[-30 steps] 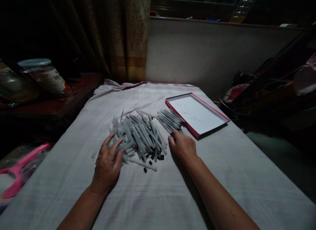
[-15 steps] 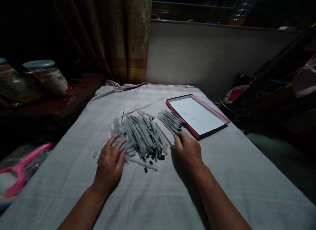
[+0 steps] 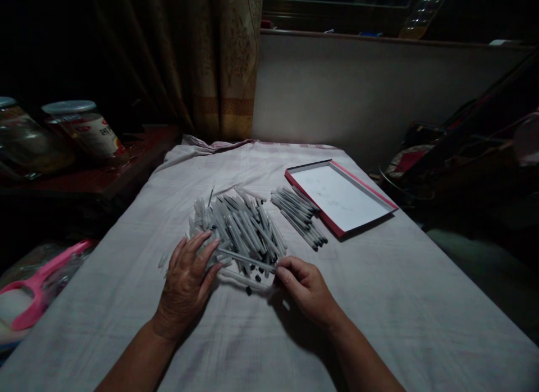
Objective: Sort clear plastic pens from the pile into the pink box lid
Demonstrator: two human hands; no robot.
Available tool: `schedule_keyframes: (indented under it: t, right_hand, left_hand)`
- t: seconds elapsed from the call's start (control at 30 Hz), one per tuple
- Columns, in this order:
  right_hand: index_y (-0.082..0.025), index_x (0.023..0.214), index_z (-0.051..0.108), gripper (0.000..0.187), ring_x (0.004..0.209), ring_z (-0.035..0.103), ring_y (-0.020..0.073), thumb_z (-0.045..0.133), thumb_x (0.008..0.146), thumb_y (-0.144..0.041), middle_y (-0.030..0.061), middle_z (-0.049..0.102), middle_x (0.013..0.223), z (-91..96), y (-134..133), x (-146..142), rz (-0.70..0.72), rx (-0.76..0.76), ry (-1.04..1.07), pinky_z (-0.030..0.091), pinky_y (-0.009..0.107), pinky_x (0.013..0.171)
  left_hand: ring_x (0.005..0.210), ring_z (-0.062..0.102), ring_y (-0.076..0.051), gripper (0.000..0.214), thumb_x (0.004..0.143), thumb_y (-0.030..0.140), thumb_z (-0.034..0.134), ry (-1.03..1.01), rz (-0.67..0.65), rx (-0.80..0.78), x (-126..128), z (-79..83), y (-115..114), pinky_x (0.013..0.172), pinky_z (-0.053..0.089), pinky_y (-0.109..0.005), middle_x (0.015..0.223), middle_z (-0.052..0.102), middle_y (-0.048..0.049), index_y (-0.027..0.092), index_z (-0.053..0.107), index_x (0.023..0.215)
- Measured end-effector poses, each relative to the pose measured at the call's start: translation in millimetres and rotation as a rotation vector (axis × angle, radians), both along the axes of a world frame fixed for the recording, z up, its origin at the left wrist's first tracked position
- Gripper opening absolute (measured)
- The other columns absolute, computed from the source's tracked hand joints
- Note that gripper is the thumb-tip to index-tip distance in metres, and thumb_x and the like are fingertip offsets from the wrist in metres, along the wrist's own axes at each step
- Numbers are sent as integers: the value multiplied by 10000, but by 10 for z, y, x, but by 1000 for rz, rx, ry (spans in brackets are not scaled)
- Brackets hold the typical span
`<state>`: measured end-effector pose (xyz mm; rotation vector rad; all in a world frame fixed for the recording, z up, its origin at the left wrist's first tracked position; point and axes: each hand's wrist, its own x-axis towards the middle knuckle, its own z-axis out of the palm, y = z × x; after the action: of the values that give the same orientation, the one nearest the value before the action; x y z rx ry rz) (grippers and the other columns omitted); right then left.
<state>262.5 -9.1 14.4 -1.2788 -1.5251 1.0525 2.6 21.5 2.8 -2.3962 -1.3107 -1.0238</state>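
Note:
A heap of clear pens [image 3: 238, 229] lies on a white cloth-covered table [image 3: 379, 302]. A tidier bunch of pens [image 3: 300, 215] lies to its right, beside a shallow red-edged box lid [image 3: 341, 195]. My left hand [image 3: 187, 282] rests flat on the heap's near left edge, fingers stretched out. At the heap's near right corner, my right hand [image 3: 303, 288] pinches the end of one pen [image 3: 246, 259] that points left toward my left fingertips. Small black caps [image 3: 248, 290] lie loose by the heap.
Two jars [image 3: 86, 131] stand on a dark red side table at the left. A pink plastic tool [image 3: 37, 282] lies low at the far left. A curtain hangs behind the table. Dark clutter fills the right side.
My right hand left the tidy bunch of pens and came back toward me and left to the heap, where it took hold of one pen. My left hand has barely shifted.

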Motion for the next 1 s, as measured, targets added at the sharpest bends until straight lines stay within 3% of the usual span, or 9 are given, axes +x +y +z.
schedule_keyframes:
  t: [0.17,0.33,0.47,0.7,0.83,1.0]
  right_hand:
    - [-188,682,604,313,524,580,130,552,885,-421,3,639,569,6,-13,17,47,-74,56,446,228,540]
    - [-184,633,578,395,474,537,116,583,860,-508,-3,611,523,-38,18,45,-39,-151,139,433,219,493]
    - [-175,646,591,373,445,485,99,647,809,-506,-4,611,522,-68,40,63,-86,-212,226,403,217,458]
    - [-183,848,686,229,593,578,136,722,746,-385,17,673,699,-62,34,49,-111,-178,297,459,238,545]
    - [-176,788,696,227,585,554,132,700,760,-401,8,641,650,-70,55,62,-151,-151,280,443,241,557]
    - [-187,753,702,175,646,580,150,750,680,-339,19,659,691,-77,71,59,-173,-162,286,464,262,612]
  left_hand:
    - [1139,616,-238,340,949,233,512,-5,-31,-5,-17,44,1,1077,415,-472,1205,660,-90,242,519,1288]
    - [833,652,-194,133,953,287,533,13,-149,-1,-32,103,-23,940,478,-383,880,714,-34,227,612,1043]
    - [769,641,-188,143,953,298,527,19,-162,-42,-18,159,-45,922,450,-387,807,712,-23,231,654,953]
    - [745,620,-185,198,958,282,502,65,-183,-148,-26,219,-42,917,408,-383,756,689,-26,209,666,876]
    - [749,613,-183,202,965,287,496,66,-197,-144,-30,208,-40,911,401,-377,763,691,-26,207,667,893]
    - [756,619,-186,228,970,299,488,78,-188,-145,-24,194,-40,910,399,-377,766,697,-34,203,673,876]
